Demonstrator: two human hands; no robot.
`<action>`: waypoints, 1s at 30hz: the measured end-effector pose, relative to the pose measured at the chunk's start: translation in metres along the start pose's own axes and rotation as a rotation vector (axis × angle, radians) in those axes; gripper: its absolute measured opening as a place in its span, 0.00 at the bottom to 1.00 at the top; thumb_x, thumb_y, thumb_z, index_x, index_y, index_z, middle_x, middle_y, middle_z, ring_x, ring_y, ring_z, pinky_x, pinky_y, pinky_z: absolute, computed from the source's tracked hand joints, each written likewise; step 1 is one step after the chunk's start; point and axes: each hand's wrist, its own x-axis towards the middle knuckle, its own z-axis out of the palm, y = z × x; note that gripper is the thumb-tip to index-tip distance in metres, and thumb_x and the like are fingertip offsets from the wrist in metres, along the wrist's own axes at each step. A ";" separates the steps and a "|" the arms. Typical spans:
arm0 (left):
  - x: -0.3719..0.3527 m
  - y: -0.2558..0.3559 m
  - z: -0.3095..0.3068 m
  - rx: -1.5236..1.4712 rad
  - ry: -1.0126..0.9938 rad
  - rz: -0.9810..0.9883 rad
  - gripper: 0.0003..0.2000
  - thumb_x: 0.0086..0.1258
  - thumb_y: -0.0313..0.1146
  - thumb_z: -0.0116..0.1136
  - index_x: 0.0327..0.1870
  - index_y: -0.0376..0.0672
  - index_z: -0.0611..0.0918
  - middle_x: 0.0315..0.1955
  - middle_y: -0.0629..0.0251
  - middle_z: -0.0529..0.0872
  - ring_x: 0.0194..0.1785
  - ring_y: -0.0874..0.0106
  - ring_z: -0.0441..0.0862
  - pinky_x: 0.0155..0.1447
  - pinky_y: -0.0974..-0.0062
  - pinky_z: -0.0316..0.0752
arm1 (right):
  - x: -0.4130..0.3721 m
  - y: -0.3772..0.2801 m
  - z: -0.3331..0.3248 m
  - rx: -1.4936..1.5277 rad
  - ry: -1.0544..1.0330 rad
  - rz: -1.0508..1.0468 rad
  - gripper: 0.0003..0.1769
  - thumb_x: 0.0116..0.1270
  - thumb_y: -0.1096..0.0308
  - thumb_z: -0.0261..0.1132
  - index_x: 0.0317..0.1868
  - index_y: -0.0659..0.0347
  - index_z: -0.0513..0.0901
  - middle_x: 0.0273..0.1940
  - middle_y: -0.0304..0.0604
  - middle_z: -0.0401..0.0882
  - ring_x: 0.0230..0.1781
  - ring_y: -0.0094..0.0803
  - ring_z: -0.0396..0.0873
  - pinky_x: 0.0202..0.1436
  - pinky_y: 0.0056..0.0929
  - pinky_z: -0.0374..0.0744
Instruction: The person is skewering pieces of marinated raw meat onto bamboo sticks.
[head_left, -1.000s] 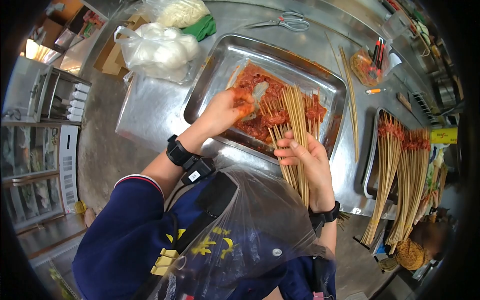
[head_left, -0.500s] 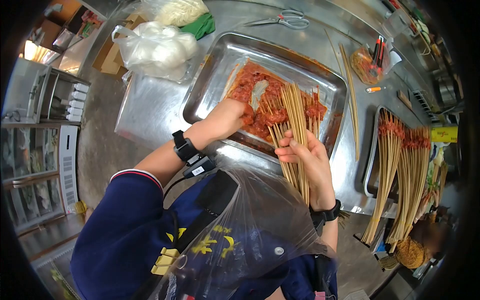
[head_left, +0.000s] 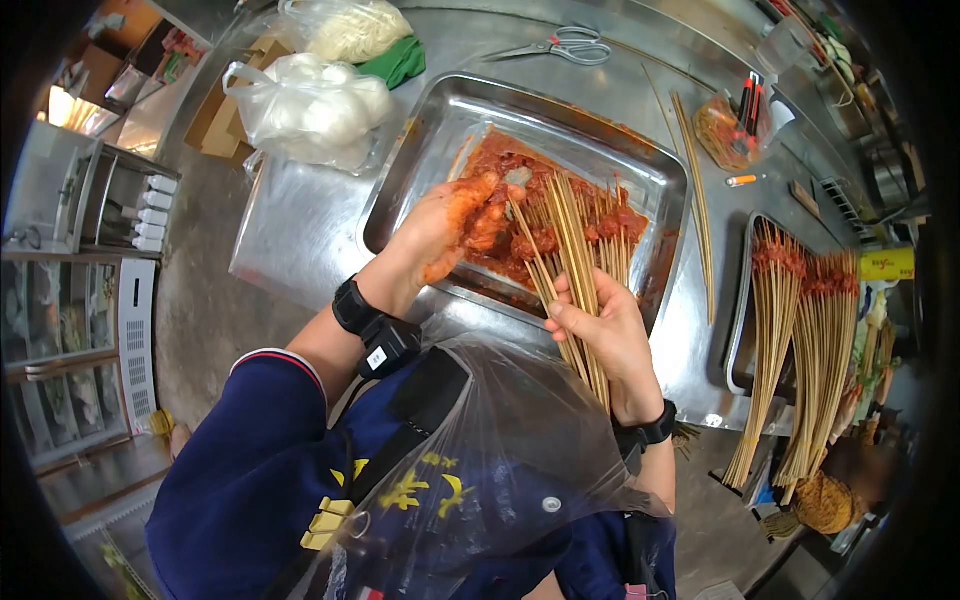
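Note:
My left hand (head_left: 445, 225), its fingers smeared with red sauce, is over the near-left part of the marinated meat (head_left: 490, 157). Its fingers are apart, and I make out nothing held in them. The meat lies in red marinade in a deep steel tray (head_left: 400, 165). My right hand (head_left: 607, 325) is closed around a bundle of bamboo skewers (head_left: 572, 245) at the tray's near edge. More skewers with meat on their tips (head_left: 610, 225) rest in the tray just beyond that bundle, partly hidden by it.
Right of the tray, a second steel tray (head_left: 738, 345) holds bundles of meat skewers (head_left: 775, 330). Loose bamboo sticks (head_left: 700, 210) lie between the trays. Scissors (head_left: 570, 46), an orange marker (head_left: 744, 181) and a plastic bag of white items (head_left: 315, 105) are on the steel table (head_left: 290, 215).
My left hand has risen out of the meat and unfolded from a fist, its sauced fingers now showing. My right hand still grips the skewers, shifted very slightly left.

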 end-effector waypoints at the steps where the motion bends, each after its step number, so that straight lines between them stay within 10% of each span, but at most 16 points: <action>1: 0.001 -0.001 0.002 0.010 0.029 0.011 0.15 0.72 0.37 0.45 0.46 0.31 0.76 0.22 0.72 0.76 0.22 0.83 0.71 0.26 0.86 0.66 | 0.000 0.000 0.000 0.000 0.000 0.003 0.12 0.58 0.78 0.62 0.43 0.67 0.73 0.32 0.37 0.73 0.28 0.23 0.78 0.30 0.17 0.77; 30: 0.001 -0.004 0.009 0.158 0.096 0.119 0.11 0.67 0.35 0.53 0.40 0.35 0.78 0.21 0.72 0.75 0.21 0.83 0.68 0.24 0.87 0.63 | 0.001 -0.002 0.003 -0.070 0.016 0.005 0.07 0.56 0.79 0.57 0.37 0.66 0.72 0.28 0.38 0.74 0.25 0.23 0.77 0.28 0.18 0.76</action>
